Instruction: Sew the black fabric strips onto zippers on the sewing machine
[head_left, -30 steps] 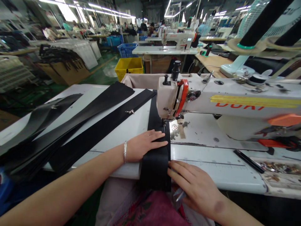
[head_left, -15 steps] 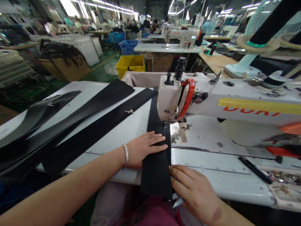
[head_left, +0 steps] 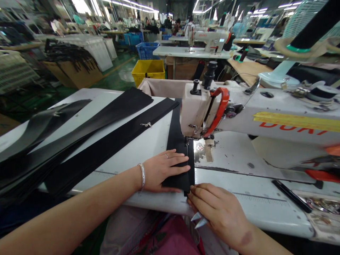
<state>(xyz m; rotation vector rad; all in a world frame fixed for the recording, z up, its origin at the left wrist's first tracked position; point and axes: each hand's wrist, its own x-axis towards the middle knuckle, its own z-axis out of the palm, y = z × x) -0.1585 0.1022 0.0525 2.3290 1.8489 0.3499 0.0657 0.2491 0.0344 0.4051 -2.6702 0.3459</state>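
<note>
A wide black strip (head_left: pixel 175 132) runs under the needle of the sewing machine (head_left: pixel 195 111), with a narrow black band (head_left: pixel 191 159) along its right edge. Flat on the strip, just in front of the presser foot, lies my left hand (head_left: pixel 166 168), fingers spread. My right hand (head_left: pixel 216 209) pinches the near end of the strip and band at the table's front edge. Two pointed metal blades (head_left: pixel 199 220), seemingly thread snips, stick out from under the right palm; their handles are hidden.
Left of the work lie a black strip (head_left: pixel 114 145) with metal zip pulls (head_left: pixel 146 124) on it and stacked black pieces (head_left: pixel 87 131). A black pen-like stick (head_left: pixel 291 196) and a tray of metal parts (head_left: pixel 322 209) are at right. A yellow crate (head_left: pixel 148 69) stands beyond the table.
The black strip has moved away from me under the needle, so its near end now sits close to the table edge. My right hand has shifted slightly forward and left with it.
</note>
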